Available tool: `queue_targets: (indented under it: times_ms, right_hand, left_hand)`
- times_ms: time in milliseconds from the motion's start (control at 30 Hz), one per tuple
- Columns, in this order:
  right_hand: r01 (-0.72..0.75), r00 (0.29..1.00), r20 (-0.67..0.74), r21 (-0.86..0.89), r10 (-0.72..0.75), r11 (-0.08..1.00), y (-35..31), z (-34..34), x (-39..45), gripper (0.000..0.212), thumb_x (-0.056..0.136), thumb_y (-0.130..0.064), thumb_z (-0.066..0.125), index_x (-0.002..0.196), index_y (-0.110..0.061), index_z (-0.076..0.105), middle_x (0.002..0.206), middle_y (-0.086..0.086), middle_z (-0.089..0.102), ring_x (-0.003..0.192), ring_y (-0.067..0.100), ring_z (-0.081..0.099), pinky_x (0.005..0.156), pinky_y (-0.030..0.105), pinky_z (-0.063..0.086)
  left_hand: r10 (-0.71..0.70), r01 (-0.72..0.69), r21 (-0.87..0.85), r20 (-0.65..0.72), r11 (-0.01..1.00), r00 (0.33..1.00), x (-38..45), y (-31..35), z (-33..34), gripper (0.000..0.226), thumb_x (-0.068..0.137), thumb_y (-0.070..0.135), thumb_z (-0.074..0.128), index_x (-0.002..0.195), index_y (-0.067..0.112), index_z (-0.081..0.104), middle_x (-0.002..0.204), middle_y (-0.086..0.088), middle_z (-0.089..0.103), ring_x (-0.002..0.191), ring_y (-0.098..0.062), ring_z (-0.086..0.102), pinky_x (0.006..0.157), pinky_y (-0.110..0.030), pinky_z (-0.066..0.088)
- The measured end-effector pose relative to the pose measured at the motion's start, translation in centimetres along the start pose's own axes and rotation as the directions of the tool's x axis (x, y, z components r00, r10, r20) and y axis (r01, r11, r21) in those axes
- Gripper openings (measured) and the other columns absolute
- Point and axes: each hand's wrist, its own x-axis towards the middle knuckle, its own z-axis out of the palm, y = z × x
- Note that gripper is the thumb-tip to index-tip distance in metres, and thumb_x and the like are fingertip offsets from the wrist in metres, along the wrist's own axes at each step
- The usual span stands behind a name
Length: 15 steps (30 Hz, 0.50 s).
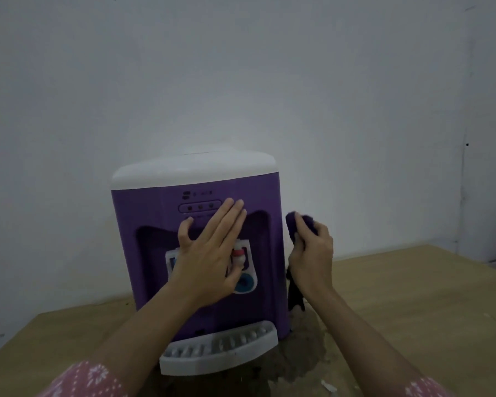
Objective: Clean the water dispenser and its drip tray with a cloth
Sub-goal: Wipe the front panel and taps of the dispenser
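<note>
Two hands: left (209, 253) flat on dispenser (143, 224), right (312, 250) gripping cloth (294, 224).

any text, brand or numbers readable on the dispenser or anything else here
Nothing can be read for sure.
Mark and short row of characters at the top of the water dispenser front: blurred.
Tiny captions under the three indicator lights: too small, partly covered by the left hand.
Drip tray, cloth in the right hand, table, wall: no text.

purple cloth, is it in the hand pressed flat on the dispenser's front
No, the right hand grips the purple cloth beside the purple and white water dispenser, while the left hand lies flat on its front.
</note>
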Motion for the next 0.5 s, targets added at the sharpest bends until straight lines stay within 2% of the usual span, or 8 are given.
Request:
queue_targets:
  times_ms: [100, 167, 233, 333, 367, 433, 500]
  right_hand:
    - [0.143, 0.986, -0.102, 0.074, -0.135, 0.987, -2.8, 0.9, 2.0, 0.041, 0.093, -0.002, 0.044, 0.133, -0.012, 0.046, 0.125, 0.019, 0.047, 0.111, 0.029, 0.044, 0.092, 0.023, 0.033]
    - [0.232, 0.971, -0.076, 0.044, -0.228, 0.972, -3.9, 1.7, 2.5, 0.043, 0.093, -0.006, 0.046, 0.135, -0.015, 0.042, 0.128, 0.018, 0.045, 0.109, 0.029, 0.043, 0.092, 0.022, 0.030]
    - [0.209, 0.977, -0.051, 0.000, -0.208, 0.978, -3.2, 2.2, 1.8, 0.045, 0.093, -0.009, 0.048, 0.137, -0.017, 0.040, 0.130, 0.018, 0.044, 0.107, 0.030, 0.042, 0.091, 0.022, 0.029]
    - [0.169, 0.985, 0.023, 0.016, -0.169, 0.986, -0.3, 2.0, -0.8, 0.046, 0.090, -0.002, 0.051, 0.135, -0.010, 0.042, 0.123, 0.022, 0.050, 0.104, 0.033, 0.049, 0.091, 0.031, 0.039]
    - [0.148, 0.986, 0.080, 0.013, -0.148, 0.989, 0.8, 1.5, -1.8, 0.046, 0.090, 0.000, 0.051, 0.134, -0.009, 0.042, 0.121, 0.022, 0.051, 0.104, 0.032, 0.051, 0.091, 0.030, 0.041]
    - [0.070, 0.985, 0.160, -0.008, -0.068, 0.997, 2.7, 0.6, -2.9, 0.045, 0.091, 0.002, 0.048, 0.134, -0.009, 0.043, 0.119, 0.020, 0.052, 0.105, 0.030, 0.052, 0.085, 0.016, 0.036]
    - [0.001, 0.994, 0.110, -0.007, 0.000, 1.000, 3.0, 0.1, -2.9, 0.042, 0.091, 0.003, 0.047, 0.132, -0.008, 0.047, 0.116, 0.020, 0.054, 0.101, 0.027, 0.053, 0.078, 0.008, 0.029]
  left_hand:
    - [0.009, -0.009, 0.027, 0.012, 1.000, 1.000, 0.0, -0.1, 0.3, 0.076, 0.072, 0.040, 0.041, 0.141, 0.011, 0.035, 0.152, -0.003, 0.027, 0.138, -0.011, 0.019, 0.095, -0.045, 0.019]
    - [0.012, -0.012, 0.028, 0.005, 1.000, 1.000, 0.0, -0.2, 0.3, 0.077, 0.070, 0.039, 0.041, 0.142, 0.010, 0.035, 0.152, -0.004, 0.027, 0.138, -0.011, 0.019, 0.095, -0.044, 0.018]
    - [0.020, -0.020, 0.034, -0.001, 0.999, 1.000, 0.0, -0.2, 0.3, 0.077, 0.071, 0.039, 0.044, 0.142, 0.011, 0.035, 0.152, -0.003, 0.027, 0.138, -0.010, 0.019, 0.094, -0.044, 0.018]
    - [0.027, -0.027, 0.028, 0.009, 0.999, 1.000, 0.0, -0.4, 0.0, 0.077, 0.071, 0.040, 0.048, 0.141, 0.011, 0.035, 0.152, -0.003, 0.027, 0.138, -0.009, 0.018, 0.094, -0.045, 0.018]
    - [0.026, -0.027, 0.025, 0.011, 0.999, 1.000, -0.1, -0.3, -0.1, 0.078, 0.071, 0.040, 0.049, 0.141, 0.011, 0.035, 0.152, -0.003, 0.027, 0.138, -0.009, 0.018, 0.094, -0.045, 0.018]
    - [0.025, -0.025, 0.007, 0.004, 1.000, 1.000, -0.3, -0.1, -0.2, 0.079, 0.070, 0.039, 0.052, 0.141, 0.010, 0.035, 0.152, -0.003, 0.026, 0.138, -0.009, 0.017, 0.094, -0.046, 0.017]
    - [0.017, -0.017, -0.025, -0.002, 1.000, 1.000, -0.5, 0.2, -0.2, 0.081, 0.068, 0.037, 0.054, 0.142, 0.009, 0.034, 0.152, -0.004, 0.025, 0.138, -0.010, 0.015, 0.095, -0.046, 0.016]
